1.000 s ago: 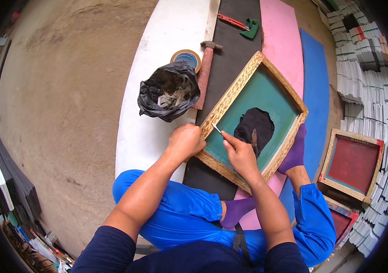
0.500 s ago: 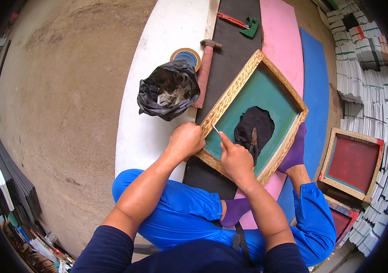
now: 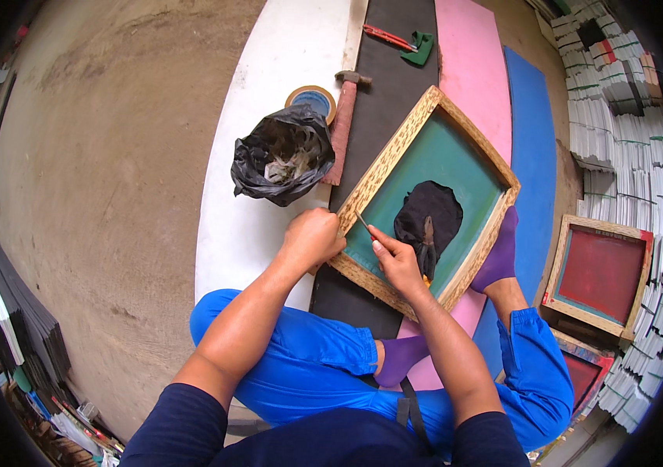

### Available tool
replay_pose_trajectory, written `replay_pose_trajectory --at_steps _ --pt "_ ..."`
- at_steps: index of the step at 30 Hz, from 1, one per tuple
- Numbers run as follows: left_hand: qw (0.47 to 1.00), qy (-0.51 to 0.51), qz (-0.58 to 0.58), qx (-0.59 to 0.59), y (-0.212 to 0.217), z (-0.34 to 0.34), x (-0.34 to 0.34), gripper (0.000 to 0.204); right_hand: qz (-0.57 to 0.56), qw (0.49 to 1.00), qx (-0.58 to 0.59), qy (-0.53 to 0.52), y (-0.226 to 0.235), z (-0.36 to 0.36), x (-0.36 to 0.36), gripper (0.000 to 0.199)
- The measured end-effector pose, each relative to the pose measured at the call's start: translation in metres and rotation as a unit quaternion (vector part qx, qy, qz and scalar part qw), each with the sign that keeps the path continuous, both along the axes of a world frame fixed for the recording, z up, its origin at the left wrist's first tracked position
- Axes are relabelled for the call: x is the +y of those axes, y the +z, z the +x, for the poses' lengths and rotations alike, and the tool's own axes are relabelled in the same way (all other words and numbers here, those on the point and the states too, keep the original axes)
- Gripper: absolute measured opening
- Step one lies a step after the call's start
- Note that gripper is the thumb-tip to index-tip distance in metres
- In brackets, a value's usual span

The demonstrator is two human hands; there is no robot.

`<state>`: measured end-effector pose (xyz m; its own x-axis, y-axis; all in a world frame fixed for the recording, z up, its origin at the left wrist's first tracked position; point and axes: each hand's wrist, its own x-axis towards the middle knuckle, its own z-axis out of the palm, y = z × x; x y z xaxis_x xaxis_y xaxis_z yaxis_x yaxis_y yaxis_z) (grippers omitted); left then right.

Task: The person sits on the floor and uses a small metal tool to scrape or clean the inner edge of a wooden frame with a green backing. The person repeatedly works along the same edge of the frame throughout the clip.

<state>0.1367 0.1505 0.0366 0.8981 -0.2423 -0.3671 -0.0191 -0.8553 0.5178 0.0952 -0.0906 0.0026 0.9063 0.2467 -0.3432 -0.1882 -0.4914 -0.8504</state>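
The left hand [image 3: 313, 237] is curled shut on the near corner of the wooden-framed green screen [image 3: 427, 194], at 12 o'clock from the lap. The right hand [image 3: 396, 261] pinches one thin blade [image 3: 363, 222], tip at the frame's inner edge. Two more framed screens, red [image 3: 601, 275], lie at 3 o'clock.

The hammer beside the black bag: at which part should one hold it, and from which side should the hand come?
Probably grip the hammer at the middle of its reddish handle, coming from its right over the dark mat. The handle lies flat and long; the black bag crowds its left and lower end, and the tape roll sits beside the head.
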Motion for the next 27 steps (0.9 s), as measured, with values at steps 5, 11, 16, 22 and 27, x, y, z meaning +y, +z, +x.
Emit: replay_pose_trajectory --at_steps 5,11,16,22,27 --pt "1.000 0.002 0.004 -0.002 -0.001 0.000 -0.002 0.032 -0.133 0.972 -0.177 0.083 0.011 0.003 0.004 0.041" --pt "1.000 0.005 -0.003 -0.017 0.005 0.000 -0.002 0.024 0.067 0.985 0.157 -0.018 0.010 0.019 -0.007 0.040" --pt "1.000 0.003 -0.009 -0.007 0.007 0.001 0.000 0.027 -0.040 0.986 -0.145 0.071 0.003 0.017 -0.003 0.040" --pt "1.000 0.010 0.004 0.023 0.001 0.002 0.001 0.033 0.192 0.892 0.388 -0.130 0.052 0.036 0.001 0.041" --pt "1.000 0.013 -0.011 0.023 0.005 0.002 -0.001 0.033 0.001 0.999 0.027 -0.019 0.032 0.008 0.001 0.042"
